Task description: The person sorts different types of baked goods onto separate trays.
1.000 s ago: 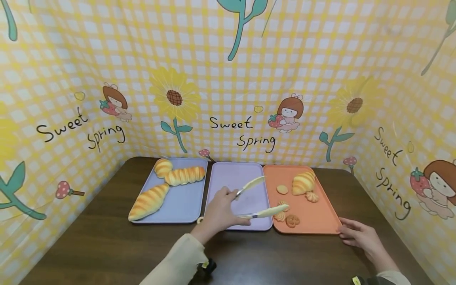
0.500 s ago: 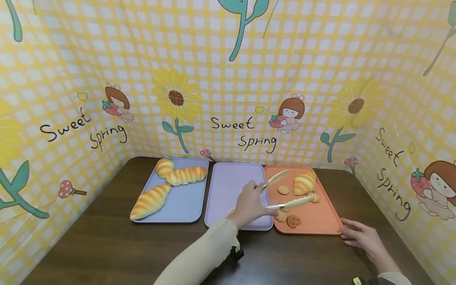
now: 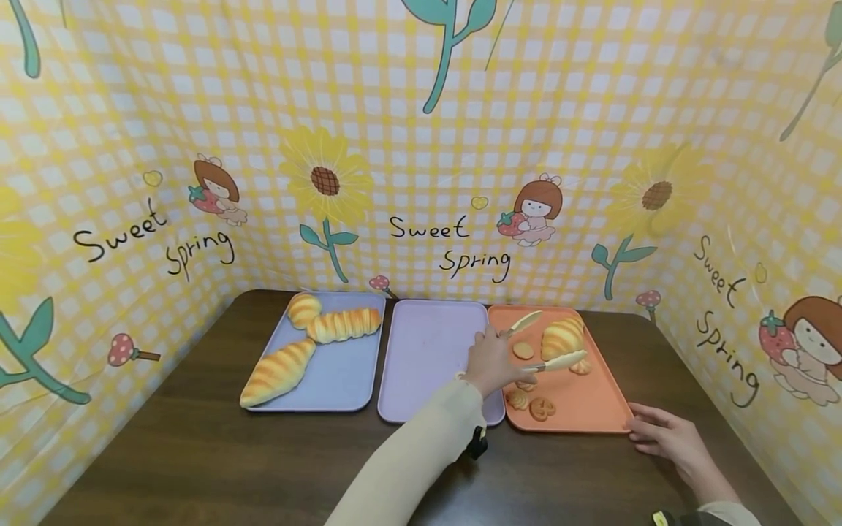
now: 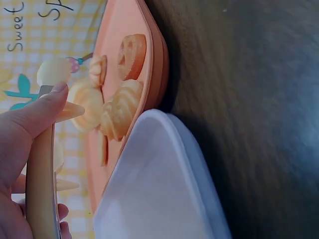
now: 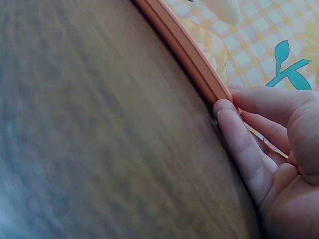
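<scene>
Apparently your left hand (image 3: pixel 490 363) grips parted, unloaded tongs (image 3: pixel 562 361) above the orange tray (image 3: pixel 585 405), its croissant (image 3: pixel 564 336) and cookies (image 3: pixel 542 409) not yet lifted. Your right hand (image 3: pixel 671 440) pinches the tray's corner.

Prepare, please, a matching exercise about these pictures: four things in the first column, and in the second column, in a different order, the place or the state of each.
Column 1
1. Left hand
2. Right hand
3. Lilac tray
4. Pretzel-shaped cookie

Column 2
A. Between the blue tray and the orange tray
B. Lying in the orange tray, toward the edge nearest the person
C. Holding the tongs
D. Gripping a corner of the orange tray

Right pairs: 1-C, 2-D, 3-A, 4-B
</scene>
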Demonstrator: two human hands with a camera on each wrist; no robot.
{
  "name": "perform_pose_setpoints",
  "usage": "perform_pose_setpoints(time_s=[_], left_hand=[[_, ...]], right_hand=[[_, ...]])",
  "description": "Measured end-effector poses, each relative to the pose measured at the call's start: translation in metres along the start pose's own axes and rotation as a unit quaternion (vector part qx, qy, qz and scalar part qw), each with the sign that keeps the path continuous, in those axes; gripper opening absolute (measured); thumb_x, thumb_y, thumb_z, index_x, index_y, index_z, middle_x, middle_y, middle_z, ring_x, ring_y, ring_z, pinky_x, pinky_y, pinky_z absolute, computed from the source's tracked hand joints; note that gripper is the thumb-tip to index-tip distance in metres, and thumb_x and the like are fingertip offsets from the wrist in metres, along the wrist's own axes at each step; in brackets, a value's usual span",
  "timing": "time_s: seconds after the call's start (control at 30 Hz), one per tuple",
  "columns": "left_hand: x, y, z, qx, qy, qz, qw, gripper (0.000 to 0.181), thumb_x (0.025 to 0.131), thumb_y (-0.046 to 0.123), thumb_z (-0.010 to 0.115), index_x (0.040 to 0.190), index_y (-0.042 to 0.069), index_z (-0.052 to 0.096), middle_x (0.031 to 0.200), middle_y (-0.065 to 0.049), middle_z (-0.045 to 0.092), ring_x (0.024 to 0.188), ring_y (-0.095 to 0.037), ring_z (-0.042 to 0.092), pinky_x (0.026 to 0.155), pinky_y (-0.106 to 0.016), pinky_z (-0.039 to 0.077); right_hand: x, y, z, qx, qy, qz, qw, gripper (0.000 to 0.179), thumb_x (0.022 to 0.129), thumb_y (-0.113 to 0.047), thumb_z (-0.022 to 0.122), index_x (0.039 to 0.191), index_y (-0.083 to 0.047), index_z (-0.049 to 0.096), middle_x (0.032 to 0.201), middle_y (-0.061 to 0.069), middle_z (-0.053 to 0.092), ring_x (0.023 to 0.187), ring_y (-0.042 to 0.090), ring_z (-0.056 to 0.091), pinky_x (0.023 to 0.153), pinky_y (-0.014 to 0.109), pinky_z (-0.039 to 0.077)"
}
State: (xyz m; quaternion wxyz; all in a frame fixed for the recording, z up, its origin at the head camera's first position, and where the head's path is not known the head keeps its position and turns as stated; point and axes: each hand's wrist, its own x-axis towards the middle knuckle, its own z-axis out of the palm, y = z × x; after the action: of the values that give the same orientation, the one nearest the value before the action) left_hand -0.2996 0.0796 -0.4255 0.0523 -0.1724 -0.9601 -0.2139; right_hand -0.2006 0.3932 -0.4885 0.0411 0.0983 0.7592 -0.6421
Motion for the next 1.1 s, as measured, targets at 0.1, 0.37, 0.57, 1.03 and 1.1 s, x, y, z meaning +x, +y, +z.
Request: perform_pose_setpoints(time_s=[0.1, 0.37, 0.57, 1.03, 1.1], left_hand=[[0.004, 0.007, 0.002, 0.022, -0.007, -0.005, 0.9997, 0.093, 0.067, 0.065, 0.082, 0.139, 0.010, 0.059, 0.115, -0.011, 0.054, 0.094, -0.023, 0.051, 0.065, -0.033, 0.049], [0.011, 0.016, 0.010, 0.079, -0.023, -0.032, 0.9961, 0.067, 0.070, 0.068, 0.078, 0.109, 0.014, 0.072, 0.106, -0.007, 0.052, 0.093, -0.021, 0.051, 0.069, -0.036, 0.051], [0.009, 0.018, 0.015, 0.091, -0.043, -0.044, 0.9940, 0.050, 0.076, 0.065, 0.075, 0.088, 0.017, 0.074, 0.108, -0.005, 0.055, 0.093, -0.021, 0.054, 0.070, -0.035, 0.052], [0.012, 0.013, 0.022, 0.098, -0.006, -0.019, 0.9949, 0.030, 0.090, 0.045, 0.072, 0.087, 0.016, 0.076, 0.100, -0.002, 0.058, 0.090, -0.021, 0.058, 0.071, -0.039, 0.052], [0.012, 0.013, 0.023, 0.098, 0.004, -0.021, 0.9949, 0.029, 0.089, 0.044, 0.073, 0.088, 0.015, 0.074, 0.099, -0.001, 0.059, 0.090, -0.021, 0.059, 0.071, -0.039, 0.052]], right_hand=[[0.000, -0.001, 0.000, -0.001, 0.001, 0.000, 1.0000, 0.029, 0.094, -0.007, 0.068, 0.098, -0.036, 0.070, 0.090, -0.007, 0.067, 0.079, 0.011, 0.069, 0.072, 0.031, 0.058], [0.000, -0.002, 0.002, -0.001, -0.006, -0.006, 1.0000, 0.031, 0.094, -0.007, 0.068, 0.096, -0.038, 0.069, 0.091, -0.006, 0.066, 0.079, 0.011, 0.069, 0.072, 0.030, 0.058], [-0.002, -0.001, 0.002, 0.000, -0.002, 0.001, 1.0000, 0.033, 0.094, -0.006, 0.067, 0.095, -0.038, 0.069, 0.090, -0.006, 0.066, 0.079, 0.011, 0.069, 0.071, 0.030, 0.058], [-0.003, -0.003, 0.001, -0.002, 0.004, 0.003, 1.0000, 0.032, 0.092, -0.006, 0.070, 0.096, -0.038, 0.070, 0.089, -0.007, 0.066, 0.078, 0.010, 0.069, 0.071, 0.030, 0.058], [-0.004, -0.003, 0.002, -0.006, 0.004, 0.003, 1.0000, 0.032, 0.093, -0.006, 0.069, 0.096, -0.038, 0.068, 0.089, -0.007, 0.066, 0.078, 0.010, 0.069, 0.071, 0.030, 0.058]])
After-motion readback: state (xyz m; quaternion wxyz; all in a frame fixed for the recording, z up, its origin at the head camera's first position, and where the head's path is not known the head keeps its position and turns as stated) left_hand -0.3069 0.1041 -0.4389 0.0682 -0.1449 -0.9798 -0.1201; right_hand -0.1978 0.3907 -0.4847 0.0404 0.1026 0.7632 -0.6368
